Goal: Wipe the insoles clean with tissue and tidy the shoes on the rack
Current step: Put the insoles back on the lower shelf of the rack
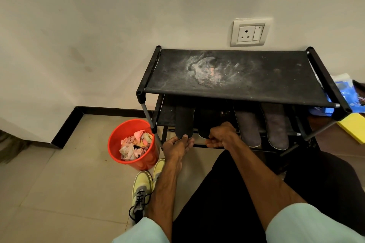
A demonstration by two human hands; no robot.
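The rack's top shelf [266, 77] is black woven cloth, matt, with a rough whitish dusty smear at mid-frame. Its legs [147, 114] are dull grey metal tubes set in black plastic corner joints [140, 94]. Below, the first black insole [183, 122] and the second black insole [207, 122] look smooth and matt, while the grey insoles [247, 126] to their right look felt-like. At lower left the red bucket [118, 138] is glossy plastic holding crumpled tissue [132, 148]. The floor tiles [59, 183] carry a soft sheen and the wall [98, 25] is matt paint
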